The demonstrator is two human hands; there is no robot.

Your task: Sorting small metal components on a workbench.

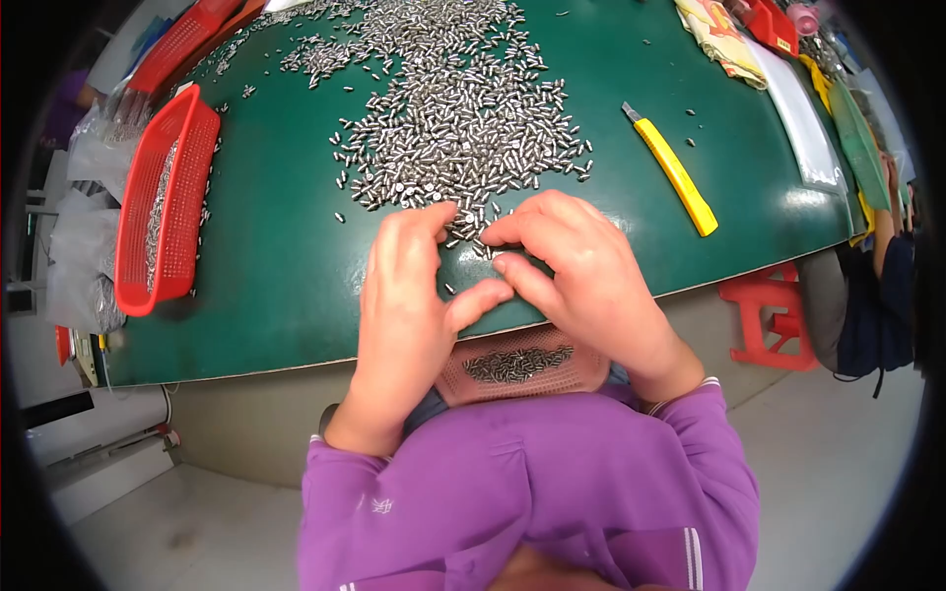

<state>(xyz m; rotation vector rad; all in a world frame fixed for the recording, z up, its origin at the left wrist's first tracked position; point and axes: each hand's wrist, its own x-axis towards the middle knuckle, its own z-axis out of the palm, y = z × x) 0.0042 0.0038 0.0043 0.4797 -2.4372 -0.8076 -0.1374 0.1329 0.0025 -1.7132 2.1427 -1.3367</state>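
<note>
A large heap of small shiny metal pins (pixel 463 118) spreads over the green tabletop (pixel 276 236). At the heap's near tip, my left hand (pixel 404 281) curves with thumb and fingers apart, holding nothing I can see. Facing it from the right, my right hand (pixel 581 271) bends its fingers at the edge of the same pins, thumb and forefinger apart. A few loose pins lie between the two hands. Below the table edge, on my lap, a pink basket (pixel 463 384) holds more of these metal pieces.
A red perforated basket (pixel 128 236) with metal pieces stands at the left. To the right lies a yellow utility knife (pixel 675 172), blade out. Plastic bags (pixel 89 236) hang beyond the left edge. A red stool (pixel 769 325) stands on the floor at right, near another person (pixel 872 305).
</note>
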